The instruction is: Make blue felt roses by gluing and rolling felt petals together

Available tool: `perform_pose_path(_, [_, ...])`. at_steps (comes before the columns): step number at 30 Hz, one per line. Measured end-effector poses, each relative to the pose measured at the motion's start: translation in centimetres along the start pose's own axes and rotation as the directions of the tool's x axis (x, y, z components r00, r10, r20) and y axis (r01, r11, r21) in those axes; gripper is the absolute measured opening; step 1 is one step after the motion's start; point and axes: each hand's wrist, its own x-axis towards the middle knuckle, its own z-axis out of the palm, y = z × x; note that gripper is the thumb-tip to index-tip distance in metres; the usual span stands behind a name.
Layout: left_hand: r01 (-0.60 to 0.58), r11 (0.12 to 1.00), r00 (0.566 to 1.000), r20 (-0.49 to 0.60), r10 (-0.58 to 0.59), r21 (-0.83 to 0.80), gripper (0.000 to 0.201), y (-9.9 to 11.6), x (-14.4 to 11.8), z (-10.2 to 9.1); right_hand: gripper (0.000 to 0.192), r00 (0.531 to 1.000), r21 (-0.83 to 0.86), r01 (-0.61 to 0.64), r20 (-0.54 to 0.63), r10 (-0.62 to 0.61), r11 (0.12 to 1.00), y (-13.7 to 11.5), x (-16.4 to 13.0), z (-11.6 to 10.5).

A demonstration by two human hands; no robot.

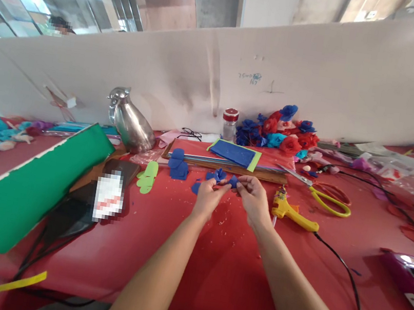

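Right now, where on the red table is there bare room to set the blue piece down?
Barest is the near strip of the red table, between the forearms and out to the black cord. Another open patch lies between the left hand and the dark pouch. It is crowded beyond the right hand: glue gun, scissors, stacked sheets.

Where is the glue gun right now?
In the head view, the yellow glue gun lies on the red table, just right of the right hand, below the yellow-handled scissors.
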Motion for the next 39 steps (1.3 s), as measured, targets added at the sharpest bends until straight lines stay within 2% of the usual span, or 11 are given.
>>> perform_pose_path(3, [0.033,0.997,0.999,-0.022,-0.034,-0.073,0.013,0.1,0.0,-0.1,0.032,0.999,0.028,-0.036,0.026,0.036,0.999,-0.2,-0.1,0.0])
perform_pose_path(9, [0.077,0.983,0.997,0.044,-0.070,-0.169,0.019,0.4,0.0,-0.2,0.037,0.997,0.022,-0.078,-0.006,0.078,0.997,-0.8,-0.3,-0.1])
perform_pose_path(20, [0.087,0.991,0.996,0.036,-0.084,-0.103,0.018,-0.6,0.7,-0.5,0.034,0.991,0.004,-0.130,-0.025,0.130,0.992,-0.7,0.1,-0.3])
perform_pose_path(24, [0.080,0.996,0.994,-0.078,-0.082,-0.027,0.021,-1.0,1.3,-0.8,0.037,0.990,-0.009,-0.070,-0.127,0.068,0.998,-0.5,0.4,-0.8])
perform_pose_path(28, [0.012,0.993,0.971,-0.240,0.017,0.119,0.036,-0.9,1.6,-1.2,0.038,0.989,-0.032,-0.089,-0.122,0.084,0.996,-0.5,0.4,-0.7])
perform_pose_path(29, [-0.006,0.992,0.971,-0.236,0.036,0.126,0.033,-0.8,1.6,-1.2,0.037,0.989,-0.020,-0.097,-0.115,0.094,0.995,-0.5,0.3,-0.6])
perform_pose_path(31, [0.000,0.997,0.987,-0.159,0.011,0.072,0.026,-0.5,1.2,-1.1,0.035,0.989,0.014,-0.104,-0.102,0.105,0.994,-0.6,0.0,-0.3])
perform_pose_path(33, [0.085,0.996,0.996,-0.026,-0.085,-0.015,0.028,-0.2,0.8,-0.9,0.034,0.990,0.040,-0.102,-0.092,0.106,0.994,-0.7,-0.1,-0.1])
perform_pose_path(35, [0.172,0.982,0.983,0.085,-0.165,-0.082,0.034,0.0,0.4,-0.6,0.032,0.992,0.046,-0.095,-0.083,0.099,0.994,-0.7,-0.2,0.0])
perform_pose_path(39, [0.216,0.962,0.969,0.160,-0.189,-0.165,0.034,0.1,0.2,-0.2,0.029,0.997,0.003,-0.055,-0.059,0.055,0.998,-0.9,-0.4,0.3])
